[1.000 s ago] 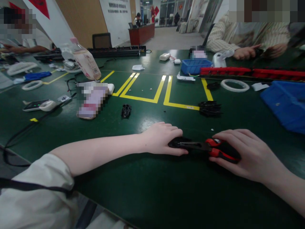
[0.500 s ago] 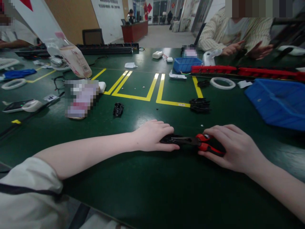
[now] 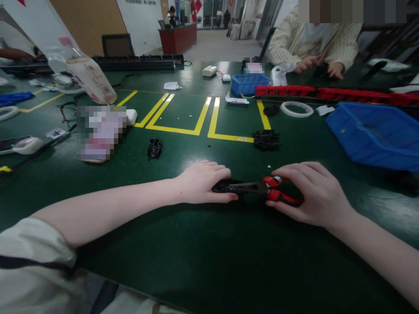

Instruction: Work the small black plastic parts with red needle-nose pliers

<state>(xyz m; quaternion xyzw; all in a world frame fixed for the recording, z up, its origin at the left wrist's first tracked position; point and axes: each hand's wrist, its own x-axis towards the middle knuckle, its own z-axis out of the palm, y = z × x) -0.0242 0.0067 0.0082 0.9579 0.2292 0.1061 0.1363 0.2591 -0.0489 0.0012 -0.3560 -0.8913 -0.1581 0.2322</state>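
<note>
My left hand [image 3: 204, 181] is closed around a small black plastic part [image 3: 223, 186] just above the green table [image 3: 196, 248]. Red-and-black pliers [image 3: 273, 190] lie in the grip of my right hand [image 3: 312, 192], with their handles spread a little. Their long dark jaws point left and reach to the black part; I cannot tell whether they clamp it. Beyond my left hand sits another black plastic part [image 3: 155, 148]. A bundle of black parts [image 3: 266, 140] rests on the yellow tape ahead of the pliers.
A blue bin [image 3: 369, 139] stands to the right, with a roll of white tape [image 3: 297, 109] beside it. Farther back are a small blue basket [image 3: 248, 85] and a red strip [image 3: 327, 95]. A bottle [image 3: 90, 78] and phone [image 3: 104, 135] are at left. A person [image 3: 314, 48] sits opposite.
The view has shifted slightly, so most things appear farther left. The handles of the pliers look a bit wider apart, and more of the black part shows beside my left hand.
</note>
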